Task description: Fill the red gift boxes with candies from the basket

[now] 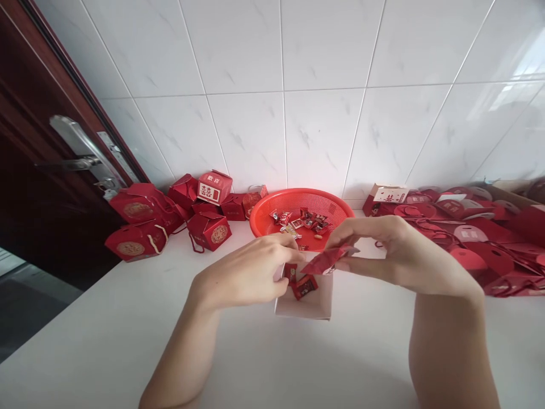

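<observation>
A small open box (317, 308), white and smooth inside, is set on a pale desk (272, 363), its near wall facing the wearer. Red-and-dark wrapped sweets (305, 287) are gathered toward its left side, their crimped wrappers catching a little light, while bare white is shown at the near end. The box's left rim is held by the left hand (249, 272), fingers curled over and thumb set low along the side. A crinkled red piece (326, 261) is pinched narrowly between thumb and fingers of the right hand (394, 253), above the far right corner of the box; whether it is a packet or a flap cannot be told. The far rim is hidden by this piece and the fingers, and the box's outer faces are barely seen. Just behind, the near edge of a red mesh basket (298, 196) is partly covered by both hands, and lettering on the sweets inside it is too small to be read. The crowded pile of red cartons (481, 244) is cut off at the right edge.
</observation>
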Tool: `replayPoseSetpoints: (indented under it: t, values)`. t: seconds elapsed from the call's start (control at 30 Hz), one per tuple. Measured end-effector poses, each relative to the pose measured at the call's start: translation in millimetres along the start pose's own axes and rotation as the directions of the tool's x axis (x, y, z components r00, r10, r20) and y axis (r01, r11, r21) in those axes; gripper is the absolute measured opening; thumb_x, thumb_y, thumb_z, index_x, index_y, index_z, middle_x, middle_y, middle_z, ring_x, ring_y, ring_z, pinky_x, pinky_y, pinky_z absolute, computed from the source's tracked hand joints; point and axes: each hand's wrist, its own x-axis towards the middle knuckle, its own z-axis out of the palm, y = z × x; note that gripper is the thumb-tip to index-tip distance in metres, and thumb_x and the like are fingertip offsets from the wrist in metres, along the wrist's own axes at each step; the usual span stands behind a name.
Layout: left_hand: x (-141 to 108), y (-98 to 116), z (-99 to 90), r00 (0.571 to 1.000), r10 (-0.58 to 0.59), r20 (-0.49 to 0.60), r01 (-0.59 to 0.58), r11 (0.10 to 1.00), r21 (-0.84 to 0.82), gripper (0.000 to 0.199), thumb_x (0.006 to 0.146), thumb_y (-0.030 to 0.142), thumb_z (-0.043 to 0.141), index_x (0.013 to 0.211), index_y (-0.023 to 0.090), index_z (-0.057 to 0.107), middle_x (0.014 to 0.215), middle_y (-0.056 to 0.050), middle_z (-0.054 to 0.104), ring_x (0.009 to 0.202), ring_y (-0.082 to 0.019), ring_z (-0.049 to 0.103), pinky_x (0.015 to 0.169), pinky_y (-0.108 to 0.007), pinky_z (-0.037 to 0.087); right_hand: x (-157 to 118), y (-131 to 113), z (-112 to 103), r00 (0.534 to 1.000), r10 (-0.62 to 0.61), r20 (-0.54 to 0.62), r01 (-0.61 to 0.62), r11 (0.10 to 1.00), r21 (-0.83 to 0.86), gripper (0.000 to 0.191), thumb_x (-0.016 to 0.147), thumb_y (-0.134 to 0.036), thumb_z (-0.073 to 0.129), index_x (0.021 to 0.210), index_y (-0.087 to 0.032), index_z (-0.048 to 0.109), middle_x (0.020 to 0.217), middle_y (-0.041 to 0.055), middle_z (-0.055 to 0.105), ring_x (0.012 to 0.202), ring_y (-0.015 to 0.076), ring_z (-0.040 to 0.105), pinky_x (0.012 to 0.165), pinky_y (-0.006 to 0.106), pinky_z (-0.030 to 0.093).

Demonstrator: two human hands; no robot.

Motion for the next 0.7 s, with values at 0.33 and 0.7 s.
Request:
replayPoseSetpoints:
  t: [0.33,0.7]
  values:
    - [-8.9,0.9,-6.2,0.997,-0.068,-0.025,0.068,0.997,-0.032,0.037,0.083,0.022,0.063,0.119,0.029,0.07,0.118,-0.003,0.063,0.101,-0.021,0.065,0.085,-0.027,0.051,-3.7,-13.7,32.4,0.997,-0.019,0.076,0.044,0.936,-0.35,0.02,0.09,-0.011,0.057,0.095,-0.023,0.072,0.082,0.0039,0.072,0.068,0.017,0.063,0.059,0.026,0.044]
    - [-11.9,2.0,-10.2,0.992,-0.129,-0.01,0.129,0.991,-0.027,0.041,0.079,0.019,0.06,0.117,0.031,0.072,0.102,-0.001,0.062,0.082,-0.016,0.063,0.071,-0.025,0.049,6.1,-13.8,54.0,0.993,-0.016,0.12,0.081,0.827,-0.557,0.032,0.079,0.006,0.045,0.088,-0.019,0.063,0.075,0.0022,0.064,0.058,0.0142,0.048,0.058,0.029,0.032]
